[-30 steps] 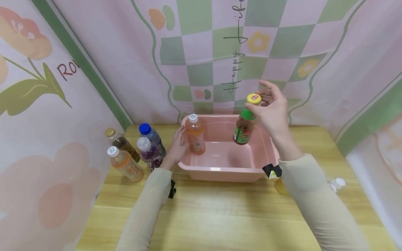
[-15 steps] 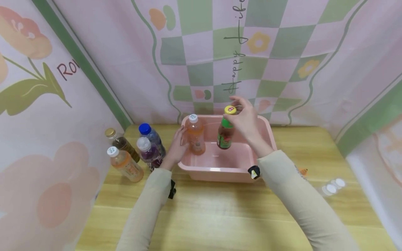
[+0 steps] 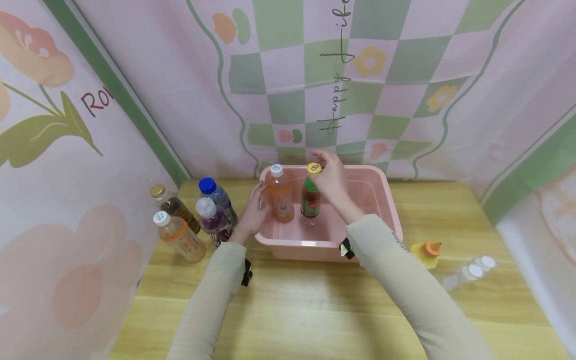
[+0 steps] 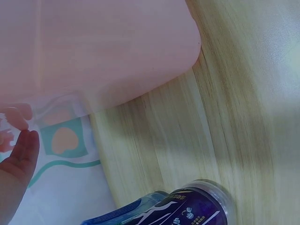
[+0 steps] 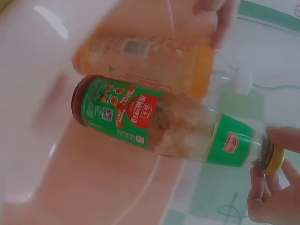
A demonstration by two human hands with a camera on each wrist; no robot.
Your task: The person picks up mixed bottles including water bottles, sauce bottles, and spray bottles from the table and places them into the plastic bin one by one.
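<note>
My right hand [image 3: 330,177] pinches the yellow cap of a glass ketchup bottle [image 3: 310,204] with a green label. The bottle hangs nearly upright inside a pink plastic basin [image 3: 373,172]; whether its base touches the floor I cannot tell. Just left of it stands an orange drink bottle [image 3: 281,197] with a white cap, also seen behind the ketchup bottle [image 5: 131,117] in the right wrist view. My left hand [image 3: 254,212] grips the basin's left rim beside that drink bottle. In the left wrist view, part of the left hand [image 4: 21,161] shows at the basin's edge.
Left of the basin stand a purple drink bottle [image 3: 213,220], a blue-capped bottle [image 3: 220,195], a gold-capped bottle [image 3: 177,207] and another orange drink bottle [image 3: 182,237]. On the right are a yellow bottle with an orange cap [image 3: 427,252] and several white-capped clear bottles [image 3: 470,272]. A curtain hangs behind.
My right hand has carried the ketchup bottle leftward and lower into the basin, close to the orange drink bottle. The left hand has stayed at the rim. Bottles on the right have come into view.
</note>
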